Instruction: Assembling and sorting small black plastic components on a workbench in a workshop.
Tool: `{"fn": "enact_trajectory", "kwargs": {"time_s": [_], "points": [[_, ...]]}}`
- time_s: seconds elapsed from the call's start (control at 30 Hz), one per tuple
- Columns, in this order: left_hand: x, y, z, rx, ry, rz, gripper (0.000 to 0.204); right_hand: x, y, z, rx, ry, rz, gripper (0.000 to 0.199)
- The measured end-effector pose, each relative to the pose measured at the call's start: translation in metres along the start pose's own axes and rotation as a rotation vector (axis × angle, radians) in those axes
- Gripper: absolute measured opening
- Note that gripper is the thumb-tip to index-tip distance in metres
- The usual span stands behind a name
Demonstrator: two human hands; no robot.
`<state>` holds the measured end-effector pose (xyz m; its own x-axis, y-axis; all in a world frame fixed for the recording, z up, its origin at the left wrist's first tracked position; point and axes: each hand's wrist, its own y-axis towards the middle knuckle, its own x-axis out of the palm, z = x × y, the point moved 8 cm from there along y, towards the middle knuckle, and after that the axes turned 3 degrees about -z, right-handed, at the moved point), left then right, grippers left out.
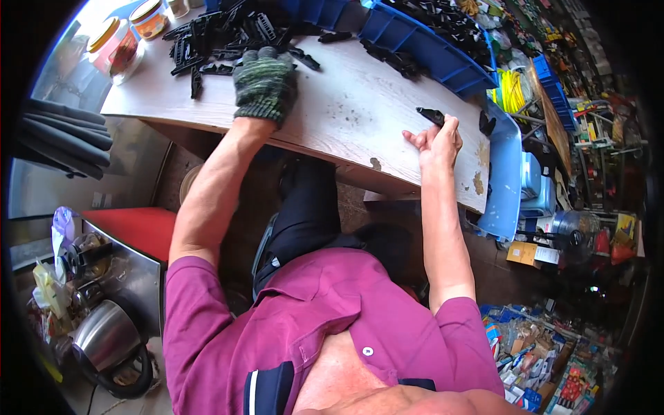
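My left hand [265, 84], in a dark green and black knit glove, rests at the near edge of a heap of black plastic parts [228, 34]. Its fingers are curled down and together, and whatever lies under them is hidden. One loose black part [305, 59] lies just right of the glove. Bare and raised over the right side of the table, my right hand [440, 143] pinches a small, long black plastic part [430, 115] between thumb and forefinger. The other fingers are partly curled.
The pale wooden table [346, 111] has worn patches. Blue bins [429, 52] with black parts line its far side. A light blue tub [505, 180] stands against the right edge. Lidded jars [114, 52] sit at far left; a steel kettle [107, 339] is below.
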<state>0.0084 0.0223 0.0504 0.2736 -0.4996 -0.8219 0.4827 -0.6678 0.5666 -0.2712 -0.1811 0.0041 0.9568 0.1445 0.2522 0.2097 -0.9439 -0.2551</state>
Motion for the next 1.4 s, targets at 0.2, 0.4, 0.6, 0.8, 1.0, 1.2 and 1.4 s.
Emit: {"fn": "enact_trajectory", "kwargs": {"time_s": [0.2,0.4,0.6,0.8,1.0,1.2,1.4], "points": [[0.004,-0.008,0.015,0.122,-0.103,-0.053,0.024,-0.076,0.058,-0.054,-0.183,-0.025,0.360,0.038],[-0.001,-0.006,0.034,0.175,-0.347,-0.003,0.022,-0.086,0.068,-0.049,-0.128,-0.166,0.393,0.042],[0.007,-0.012,0.033,-0.035,-0.906,0.096,0.030,-0.006,0.062,-0.023,-0.036,-0.234,0.001,0.038],[-0.011,-0.020,0.039,-0.026,-0.686,0.074,0.025,0.025,0.086,-0.012,-0.022,-0.475,0.037,0.036],[0.006,-0.013,0.049,-0.004,-0.361,-0.199,0.017,0.059,0.093,-0.015,-0.070,-0.711,0.004,0.044],[0.012,-0.015,0.046,-0.035,-0.398,-0.161,0.019,0.067,0.094,-0.015,-0.155,-0.745,-0.009,0.045],[0.011,-0.016,0.043,-0.038,-0.436,-0.159,0.020,0.052,0.102,-0.009,-0.064,-0.607,-0.049,0.031]]}}
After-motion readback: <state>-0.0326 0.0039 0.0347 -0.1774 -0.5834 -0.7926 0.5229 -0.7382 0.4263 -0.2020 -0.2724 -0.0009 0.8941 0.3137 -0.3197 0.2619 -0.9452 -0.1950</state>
